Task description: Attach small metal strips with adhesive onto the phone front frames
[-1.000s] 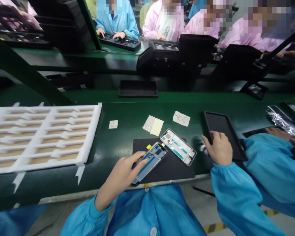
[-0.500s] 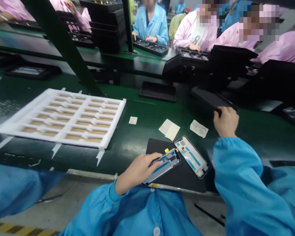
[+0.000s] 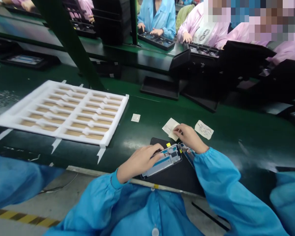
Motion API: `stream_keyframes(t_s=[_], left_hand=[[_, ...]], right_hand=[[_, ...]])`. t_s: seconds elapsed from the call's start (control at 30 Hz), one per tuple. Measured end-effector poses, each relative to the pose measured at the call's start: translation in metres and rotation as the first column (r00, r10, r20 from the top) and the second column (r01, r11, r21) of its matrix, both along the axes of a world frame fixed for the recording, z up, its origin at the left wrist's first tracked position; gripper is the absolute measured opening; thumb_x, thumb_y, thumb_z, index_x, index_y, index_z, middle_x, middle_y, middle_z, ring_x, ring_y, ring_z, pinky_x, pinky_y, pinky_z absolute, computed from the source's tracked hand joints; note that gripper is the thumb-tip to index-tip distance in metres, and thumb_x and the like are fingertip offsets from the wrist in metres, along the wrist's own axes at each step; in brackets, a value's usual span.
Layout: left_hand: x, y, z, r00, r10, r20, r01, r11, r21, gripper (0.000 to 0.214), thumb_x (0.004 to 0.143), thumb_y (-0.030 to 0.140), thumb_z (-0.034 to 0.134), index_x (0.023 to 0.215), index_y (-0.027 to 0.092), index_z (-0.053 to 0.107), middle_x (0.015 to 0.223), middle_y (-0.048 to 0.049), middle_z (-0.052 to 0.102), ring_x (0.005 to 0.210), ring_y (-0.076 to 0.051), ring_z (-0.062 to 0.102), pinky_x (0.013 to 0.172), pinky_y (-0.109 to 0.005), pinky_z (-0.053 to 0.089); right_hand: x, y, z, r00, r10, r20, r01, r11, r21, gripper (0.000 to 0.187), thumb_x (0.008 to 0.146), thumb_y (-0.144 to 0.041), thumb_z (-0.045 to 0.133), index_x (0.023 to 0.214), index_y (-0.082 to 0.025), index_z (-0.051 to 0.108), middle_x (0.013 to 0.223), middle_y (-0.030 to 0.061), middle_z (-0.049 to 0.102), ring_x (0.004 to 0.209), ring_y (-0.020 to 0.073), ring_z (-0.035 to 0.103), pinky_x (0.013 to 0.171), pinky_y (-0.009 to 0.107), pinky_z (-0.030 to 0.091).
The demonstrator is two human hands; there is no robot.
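Head view shows us our left hand curled over the near end of a frame, fingers clasping its edges and pressing it flat on the mat. We judge the frame light, stiff yet fragile, best held by its long rims, not its open middle. Our right hand bends its fingertips onto a flimsy sheet just beyond the mat, grip unclear, its wrist covering a second frame; left, the foam tray shows tan in its long slots, contents unclear.
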State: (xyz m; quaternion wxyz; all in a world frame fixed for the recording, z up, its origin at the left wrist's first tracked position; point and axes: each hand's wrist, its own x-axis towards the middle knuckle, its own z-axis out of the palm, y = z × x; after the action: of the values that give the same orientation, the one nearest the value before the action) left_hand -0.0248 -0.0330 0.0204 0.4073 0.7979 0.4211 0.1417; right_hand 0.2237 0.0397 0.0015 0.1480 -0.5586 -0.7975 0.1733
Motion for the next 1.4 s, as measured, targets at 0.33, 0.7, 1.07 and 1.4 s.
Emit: stream_keyframes(t_s=[0.33,0.7,1.07,1.4], left_hand=[[0.018,0.031,-0.025,0.971,-0.238,0.027,0.236,0.970,0.057,0.021,0.097,0.036,0.048,0.108,0.024,0.062,0.159,-0.0063,0.032,0.151,-0.026,0.017,0.121,-0.055,0.012],[0.024,0.035,-0.027,0.976,-0.219,-0.019,0.219,0.967,0.127,0.013,0.094,0.031,0.053,0.100,0.024,0.063,0.147,-0.0059,0.048,0.144,-0.024,0.034,0.118,-0.050,0.018],[0.028,0.035,-0.022,0.974,-0.220,-0.059,0.226,0.966,0.124,0.009,0.094,0.028,0.054,0.097,0.022,0.060,0.140,-0.0073,0.052,0.139,-0.024,0.039,0.115,-0.049,0.022],[0.023,0.034,-0.023,0.968,-0.242,-0.070,0.247,0.966,0.076,0.016,0.097,0.032,0.049,0.102,0.020,0.059,0.163,-0.0099,0.020,0.152,-0.026,0.012,0.123,-0.053,0.010]], right_hand=[[-0.024,0.017,-0.017,0.999,0.027,0.039,-0.028,0.999,0.034,0.012,0.091,-0.017,0.052,0.085,-0.018,0.062,0.089,0.0054,0.063,0.084,0.0191,0.058,0.076,0.030,0.044],[-0.035,0.003,0.001,0.936,0.264,0.234,-0.272,0.962,0.001,0.015,0.095,-0.011,0.049,0.091,-0.015,0.063,0.095,0.0090,0.064,0.096,0.0223,0.057,0.077,0.030,0.043],[-0.035,0.006,-0.010,0.965,0.194,0.175,-0.203,0.979,0.034,0.012,0.096,-0.015,0.048,0.090,-0.017,0.058,0.096,0.0094,0.060,0.093,0.0229,0.053,0.081,0.033,0.041],[-0.031,0.000,-0.003,0.954,-0.091,-0.284,0.111,0.992,0.055,0.017,0.100,-0.022,0.038,0.095,-0.017,0.053,0.087,0.0037,0.063,0.081,0.0149,0.062,0.073,0.027,0.049]])
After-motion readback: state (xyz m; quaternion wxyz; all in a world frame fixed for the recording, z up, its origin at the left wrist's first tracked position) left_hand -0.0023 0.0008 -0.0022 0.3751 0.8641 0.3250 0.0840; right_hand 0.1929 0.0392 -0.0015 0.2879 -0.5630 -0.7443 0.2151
